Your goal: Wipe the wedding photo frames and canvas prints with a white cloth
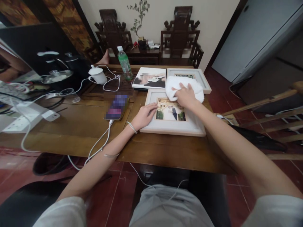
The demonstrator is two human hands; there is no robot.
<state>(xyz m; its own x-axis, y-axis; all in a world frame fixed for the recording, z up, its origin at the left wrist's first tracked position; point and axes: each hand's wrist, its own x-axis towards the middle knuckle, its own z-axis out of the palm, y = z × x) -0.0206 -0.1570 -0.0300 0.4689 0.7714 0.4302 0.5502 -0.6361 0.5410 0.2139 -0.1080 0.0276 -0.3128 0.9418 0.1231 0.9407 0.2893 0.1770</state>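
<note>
A white cloth [170,85] lies bunched under my right hand [187,96], whose fingers press into it. The cloth covers the upper right part of a light wood picture frame [172,130] with a wide pale mat and a couple's photo in the middle. My left hand [146,116] rests with stretched fingers on the left side of this frame, fingertips at the photo's edge. Behind it lies a second picture frame [205,82], partly hidden by the cloth. Left of that one is a flat photo panel [151,82] with a blurred portrait.
A phone [117,107] on a white charging cable lies left of the frame. Farther back stand a green-labelled bottle [125,63] and a white lidded cup [98,75]. Cables and a power strip [22,116] crowd the left. Someone's foot [104,59] shows beyond the table.
</note>
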